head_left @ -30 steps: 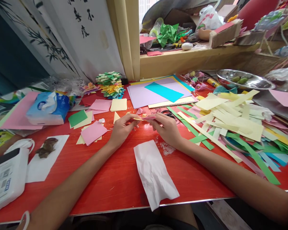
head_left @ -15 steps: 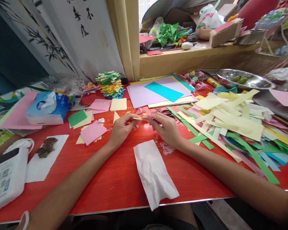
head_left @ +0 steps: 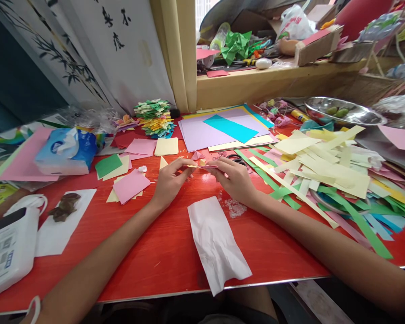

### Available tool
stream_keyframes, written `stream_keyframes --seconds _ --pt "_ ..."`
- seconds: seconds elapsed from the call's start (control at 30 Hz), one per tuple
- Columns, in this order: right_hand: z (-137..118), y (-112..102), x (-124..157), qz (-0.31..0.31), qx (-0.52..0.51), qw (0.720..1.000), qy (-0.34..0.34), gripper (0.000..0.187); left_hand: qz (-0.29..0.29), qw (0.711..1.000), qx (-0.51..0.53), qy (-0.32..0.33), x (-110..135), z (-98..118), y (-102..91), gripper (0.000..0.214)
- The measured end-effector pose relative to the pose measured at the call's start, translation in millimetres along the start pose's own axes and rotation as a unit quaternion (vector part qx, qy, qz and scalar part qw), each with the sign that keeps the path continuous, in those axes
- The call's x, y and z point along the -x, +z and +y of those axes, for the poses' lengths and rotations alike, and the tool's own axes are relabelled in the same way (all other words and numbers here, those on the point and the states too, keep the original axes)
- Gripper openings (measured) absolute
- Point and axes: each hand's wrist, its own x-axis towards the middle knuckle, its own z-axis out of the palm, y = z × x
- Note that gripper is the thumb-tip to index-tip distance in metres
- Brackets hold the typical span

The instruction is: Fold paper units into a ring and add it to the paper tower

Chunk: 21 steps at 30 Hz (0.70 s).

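Observation:
Between both hands, above the red table (head_left: 162, 263), is a small piece of folded paper (head_left: 206, 167), pink with a bit of yellow at its left end. My left hand (head_left: 171, 181) pinches the yellow end between thumb and fingers. My right hand (head_left: 235, 181) is closed on the pink end, its fingers hiding part of the paper. Just beyond the hands lies a small pink folded triangle (head_left: 198, 155). Black-handled scissors (head_left: 236, 159) rest behind my right hand, partly covered. A crumpled white paper (head_left: 219, 245) lies between my forearms.
Pink squares (head_left: 132, 186) and other cut paper lie left. Cut paper strips (head_left: 333, 166) heap up on the right. Behind stand a folded-paper stack (head_left: 155, 118), large lilac sheets (head_left: 195, 135) and a metal bowl (head_left: 345, 118). A tissue pack (head_left: 66, 153) sits at left.

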Motion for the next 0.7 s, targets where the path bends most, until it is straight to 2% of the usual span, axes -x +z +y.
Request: stream_keyframes --seconds 0.2,0.5,0.6,0.7 --pt "0.4 -0.7 -0.1 0.002 0.012 1.000 -0.013 0.018 0.001 1.000 -0.008 0.008 -0.3 -1.2 -0.1 0.016" --pt "4.7 -0.7 -0.4 -0.008 0.021 0.999 -0.024 0.018 -0.002 0.996 -0.079 0.028 1.2 4.1 0.6 0.016" --pt "4.3 -0.3 -0.4 -0.006 0.016 1.000 -0.014 0.017 0.000 0.995 -0.090 0.030 1.9 4.6 0.6 0.016" --pt "2.5 -0.4 -0.9 -0.009 0.003 1.000 0.025 0.015 0.000 0.994 -0.099 0.039 2.2 3.8 0.6 0.016"
